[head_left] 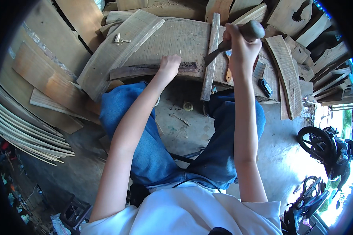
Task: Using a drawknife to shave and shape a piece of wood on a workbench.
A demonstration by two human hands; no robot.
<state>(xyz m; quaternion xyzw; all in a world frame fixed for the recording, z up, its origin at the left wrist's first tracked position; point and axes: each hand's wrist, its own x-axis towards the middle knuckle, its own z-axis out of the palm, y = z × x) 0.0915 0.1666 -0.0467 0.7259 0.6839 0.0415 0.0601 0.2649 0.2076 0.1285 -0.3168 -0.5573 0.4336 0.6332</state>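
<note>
My right hand [242, 49] is raised over the right part of the wooden workbench [176, 37], fingers wrapped round a dark-bladed tool [219, 51] with a thick, rounded knob [252, 30] at its other end. The blade slants down to the left, across a long narrow wooden bar [211, 58]. My left hand [170, 64] is closed in a fist at the bench's near edge, over a dark, rough-edged strip of wood [139, 70]. Whatever its fingers hold is hidden.
A curved board [125, 47] with wood chips lies at the left. To the right are a brush [228, 69], a small black device [265, 87] and another board [284, 74]. Bent strips [31, 129] are stacked far left. Motorcycles [327, 147] stand far right.
</note>
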